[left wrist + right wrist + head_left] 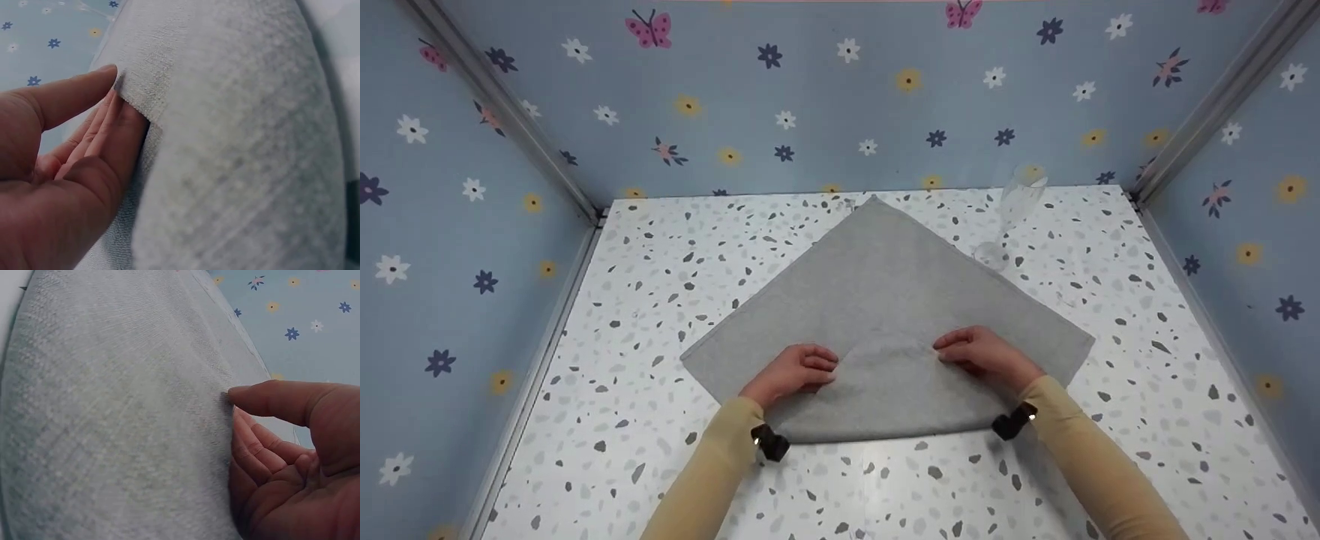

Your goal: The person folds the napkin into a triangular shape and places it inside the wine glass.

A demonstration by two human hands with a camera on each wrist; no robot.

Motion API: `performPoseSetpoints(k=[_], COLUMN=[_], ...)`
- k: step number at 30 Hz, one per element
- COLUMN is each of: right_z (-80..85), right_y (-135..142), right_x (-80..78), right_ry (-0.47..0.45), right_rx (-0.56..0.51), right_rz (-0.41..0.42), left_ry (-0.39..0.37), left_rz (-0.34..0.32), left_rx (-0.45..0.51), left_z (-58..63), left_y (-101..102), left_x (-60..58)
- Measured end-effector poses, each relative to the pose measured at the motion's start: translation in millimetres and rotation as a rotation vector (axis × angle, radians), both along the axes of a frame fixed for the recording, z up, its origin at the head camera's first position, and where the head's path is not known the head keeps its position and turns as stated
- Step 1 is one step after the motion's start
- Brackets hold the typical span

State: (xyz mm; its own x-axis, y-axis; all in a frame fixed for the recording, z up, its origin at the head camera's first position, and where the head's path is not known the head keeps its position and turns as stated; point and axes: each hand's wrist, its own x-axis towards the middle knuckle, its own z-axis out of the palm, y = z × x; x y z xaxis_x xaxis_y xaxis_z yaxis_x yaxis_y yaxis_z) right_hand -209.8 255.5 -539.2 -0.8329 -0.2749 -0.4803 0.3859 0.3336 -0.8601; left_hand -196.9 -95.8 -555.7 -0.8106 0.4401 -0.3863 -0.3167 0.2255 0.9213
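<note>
A grey cloth napkin (885,285) lies on the table with one corner pointing to the back. Its front part is folded over into a flap (877,382), leaving a straight rounded fold along the front. My left hand (797,373) pinches the flap's edge on the left; in the left wrist view the thumb is above the edge and the fingers (107,132) are beneath it. On the right, my right hand (986,355) pinches the same edge between thumb (275,399) and fingers. The folded cloth bulges large in both wrist views.
Behind the napkin's right side stands a clear stemmed glass (1023,199), its round foot close to the cloth's edge. The white speckled table (622,300) is enclosed by blue flowered panels (825,90) at the back and both sides.
</note>
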Motion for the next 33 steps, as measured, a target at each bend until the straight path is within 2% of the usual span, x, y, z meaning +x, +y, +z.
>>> performPoseSetpoints(k=[8, 14, 23, 26, 33], right_z=[4.5, 3.0, 2.7, 2.4, 5.3], right_y=[-11, -14, -15, -16, -19], right_x=[-10.6, -18.7, -35.3, -42.9, -64.0], right_ry=[0.029, 0.006, 0.042, 0.033, 0.061], right_rx=[0.094, 0.046, 0.0, -0.001, 0.038], right_rz=[0.007, -0.014, -0.022, -0.053, -0.096], left_ry=[-0.018, -0.03, -0.014, -0.015, -0.021], left_rz=[0.037, 0.034, 0.054, 0.083, 0.212], left_rx=[-0.076, -0.107, -0.124, -0.114, -0.085], left_z=[2.1, 3.3, 9.3, 10.1, 10.5], left_y=[3, 7, 10, 13, 19], left_x=[-4.6, -12.2, -26.5, -34.4, -57.9])
